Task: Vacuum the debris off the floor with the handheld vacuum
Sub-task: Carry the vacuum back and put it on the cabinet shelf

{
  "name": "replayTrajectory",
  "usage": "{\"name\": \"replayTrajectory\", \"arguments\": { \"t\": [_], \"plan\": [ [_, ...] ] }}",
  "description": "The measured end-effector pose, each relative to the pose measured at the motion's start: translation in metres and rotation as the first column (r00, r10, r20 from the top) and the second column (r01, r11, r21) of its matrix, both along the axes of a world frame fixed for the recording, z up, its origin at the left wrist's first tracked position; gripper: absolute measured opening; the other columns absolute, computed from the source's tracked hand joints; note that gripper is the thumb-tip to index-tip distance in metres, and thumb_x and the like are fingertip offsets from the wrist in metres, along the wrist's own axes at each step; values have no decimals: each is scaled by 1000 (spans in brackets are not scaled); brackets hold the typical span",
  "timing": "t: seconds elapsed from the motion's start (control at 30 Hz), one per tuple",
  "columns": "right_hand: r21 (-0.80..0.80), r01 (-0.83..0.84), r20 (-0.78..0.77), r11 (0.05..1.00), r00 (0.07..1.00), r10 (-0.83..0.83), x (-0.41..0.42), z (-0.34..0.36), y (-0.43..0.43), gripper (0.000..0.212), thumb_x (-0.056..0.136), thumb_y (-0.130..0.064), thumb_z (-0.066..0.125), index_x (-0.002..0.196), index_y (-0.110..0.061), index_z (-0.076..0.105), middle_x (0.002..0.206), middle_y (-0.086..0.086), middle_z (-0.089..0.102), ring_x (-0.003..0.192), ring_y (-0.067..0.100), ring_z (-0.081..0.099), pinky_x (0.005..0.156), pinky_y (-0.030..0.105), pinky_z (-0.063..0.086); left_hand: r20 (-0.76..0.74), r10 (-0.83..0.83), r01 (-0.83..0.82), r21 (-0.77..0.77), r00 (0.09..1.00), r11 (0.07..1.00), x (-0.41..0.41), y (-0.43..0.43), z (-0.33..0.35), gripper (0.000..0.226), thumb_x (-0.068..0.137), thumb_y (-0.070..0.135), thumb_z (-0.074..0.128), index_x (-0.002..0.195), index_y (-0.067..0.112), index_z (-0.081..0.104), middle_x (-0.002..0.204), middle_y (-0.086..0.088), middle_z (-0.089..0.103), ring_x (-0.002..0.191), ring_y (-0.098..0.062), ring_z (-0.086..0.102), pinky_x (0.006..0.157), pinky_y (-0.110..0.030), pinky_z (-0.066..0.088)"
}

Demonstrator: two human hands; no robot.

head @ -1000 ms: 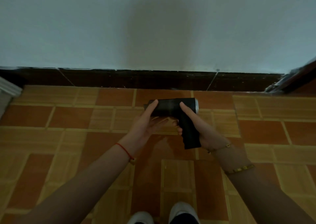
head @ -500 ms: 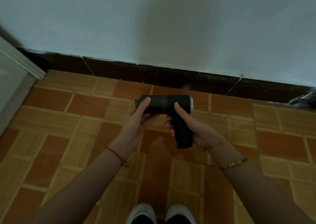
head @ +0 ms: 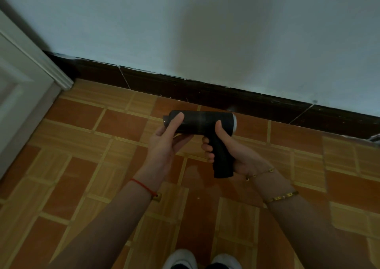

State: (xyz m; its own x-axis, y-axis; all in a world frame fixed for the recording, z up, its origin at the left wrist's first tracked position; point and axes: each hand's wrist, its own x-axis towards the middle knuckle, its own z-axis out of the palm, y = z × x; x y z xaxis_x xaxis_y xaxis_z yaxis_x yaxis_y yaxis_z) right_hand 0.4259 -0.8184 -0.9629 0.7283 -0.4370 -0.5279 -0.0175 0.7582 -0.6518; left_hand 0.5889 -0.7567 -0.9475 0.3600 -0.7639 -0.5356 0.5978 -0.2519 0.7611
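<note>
A black handheld vacuum with a silver ring at its right end is held in the air in front of me, barrel lying sideways, nozzle to the left. My right hand is wrapped around its pistol grip, thumb on the barrel. My left hand cups the nozzle end from below, thumb laid over the barrel's front. A tiny pale speck lies on the orange tiled floor below the vacuum; no other debris is visible.
A white wall with a dark skirting board runs across ahead. A white door frame stands at the left. My white shoes show at the bottom edge. A dark object pokes in at the right edge.
The view has swung to the left, bringing the door frame into sight. Both hands keep the same hold on the vacuum.
</note>
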Motion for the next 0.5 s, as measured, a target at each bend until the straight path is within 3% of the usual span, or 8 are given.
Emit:
{"name": "replayTrajectory", "arguments": {
  "t": [0.13,0.37,0.5],
  "plan": [
    [-43,0,-12,999,1000,0,5,2,-3,49,79,-61,49,86,-12,52,70,-1,51,55,10,50,58,21,46,-5,3,-3,-9,1000,1000,5,-4,1,27,88,24,70,111,11,64,113,-10,70,94,-19,75,93,-36,58],
    [-73,16,-91,997,996,-23,16,4,-12,68,77,-59,55,122,-8,53,79,1,61,59,12,55,58,23,49,-21,20,-20,2,1000,1000,10,-5,3,21,89,26,67,108,15,64,114,-10,68,101,-22,71,95,-36,57],
    [-63,36,-157,997,987,-45,20,14,-12,68,76,-58,59,121,-7,56,82,2,64,63,12,59,61,24,51,-35,39,-38,37,999,999,13,-1,13,41,87,28,70,122,8,61,126,-17,64,112,-27,68,94,-34,57]
  ]
}}
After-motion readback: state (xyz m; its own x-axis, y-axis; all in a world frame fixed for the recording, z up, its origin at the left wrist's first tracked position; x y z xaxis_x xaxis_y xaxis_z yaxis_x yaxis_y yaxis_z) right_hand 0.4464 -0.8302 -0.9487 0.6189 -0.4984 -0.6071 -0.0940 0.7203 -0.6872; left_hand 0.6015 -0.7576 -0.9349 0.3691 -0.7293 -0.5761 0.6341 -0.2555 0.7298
